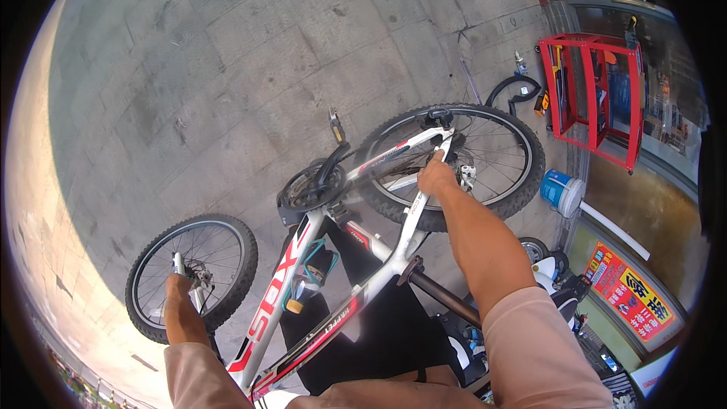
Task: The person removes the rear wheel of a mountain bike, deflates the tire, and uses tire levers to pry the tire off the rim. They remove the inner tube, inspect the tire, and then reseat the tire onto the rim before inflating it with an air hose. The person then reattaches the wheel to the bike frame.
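Observation:
A white and red mountain bike frame [273,295] lies across my view at waist level, with a bottle in its cage [307,284]. My left hand [179,282] is closed round the white front fork leg [178,261] beside the hub of the front wheel [242,254]. My right hand [435,170] is closed round the white rear stay [409,223] near the hub of the rear wheel [530,163]. The crankset [307,189] is between the two wheels, with a pedal [335,130] sticking out. Some finger tips are hidden behind the frame.
A red tool cart [591,129] stands at the upper right near glass shopfronts, with black parts [503,91] on the pavement beside it. A blue-and-white bucket [556,193], a white tube [613,231], a printed sign [628,291] and scooters [545,273] are at the right.

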### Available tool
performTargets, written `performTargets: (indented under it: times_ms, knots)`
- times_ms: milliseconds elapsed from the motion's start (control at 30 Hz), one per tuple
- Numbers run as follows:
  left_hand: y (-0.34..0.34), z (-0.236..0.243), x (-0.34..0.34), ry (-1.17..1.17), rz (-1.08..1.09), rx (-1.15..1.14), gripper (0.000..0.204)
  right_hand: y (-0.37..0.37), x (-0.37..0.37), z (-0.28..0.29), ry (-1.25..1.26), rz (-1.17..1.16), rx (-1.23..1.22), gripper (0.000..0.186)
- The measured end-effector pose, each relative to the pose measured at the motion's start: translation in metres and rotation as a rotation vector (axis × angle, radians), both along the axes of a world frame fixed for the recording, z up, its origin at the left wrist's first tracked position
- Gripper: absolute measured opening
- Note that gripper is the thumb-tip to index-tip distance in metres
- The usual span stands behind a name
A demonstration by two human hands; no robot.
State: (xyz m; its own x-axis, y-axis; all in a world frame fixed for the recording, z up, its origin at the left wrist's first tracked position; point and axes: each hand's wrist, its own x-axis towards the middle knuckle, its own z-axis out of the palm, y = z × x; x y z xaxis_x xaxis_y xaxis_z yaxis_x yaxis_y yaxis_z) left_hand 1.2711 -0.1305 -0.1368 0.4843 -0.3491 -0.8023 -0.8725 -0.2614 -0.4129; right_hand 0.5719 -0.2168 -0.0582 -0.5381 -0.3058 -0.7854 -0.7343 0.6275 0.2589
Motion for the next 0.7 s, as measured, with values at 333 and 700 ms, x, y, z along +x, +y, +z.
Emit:
performTargets:
  times_ms: [333, 700]
  knots:
    - [-0.026, 0.021, -0.032, -0.122, 0.124, 0.027, 0.049, 0.001, 0.006, 0.013, 0.014, -0.031, 0.095, 0.070]
    - [-0.076, 0.082, -0.106, 0.013, 0.107, -0.337, 0.049, -0.022, -0.035, 0.298, -0.696, 0.413, -0.383, 0.045]
